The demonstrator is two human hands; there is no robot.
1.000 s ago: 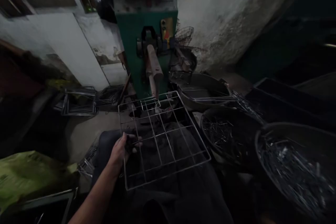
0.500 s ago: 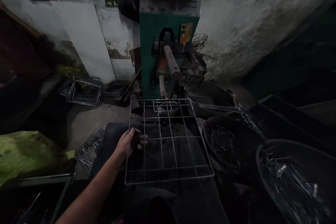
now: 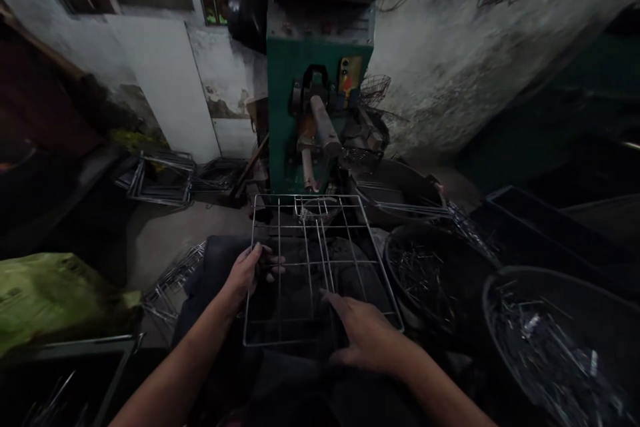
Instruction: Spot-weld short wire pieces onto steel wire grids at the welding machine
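Observation:
A wire grid (image 3: 306,263) of thin metal rods lies tilted over my lap, its far edge close to the machine's lower arm. My left hand (image 3: 253,268) is closed on the grid's left side, thumb on top and fingers underneath. My right hand (image 3: 363,333) is over the near right part of the grid, its fingers drawn together. Two close-set wires lead to its fingertips, one seemingly a loose thin wire (image 3: 325,253); the exact grip is dim and partly hidden.
Ahead stands a green machine (image 3: 280,127) with two protruding arms (image 3: 325,127) and a phone (image 3: 349,73) on its front. At right are tubs of metal pieces, one dark tub (image 3: 425,273) and one larger tub (image 3: 500,280). Wire frames (image 3: 160,177) and a yellow-green sack (image 3: 45,297) lie left.
My right hand has come into view from the lower right and reached the grid. The grid's far edge looks slightly lower in view; my left hand keeps its hold.

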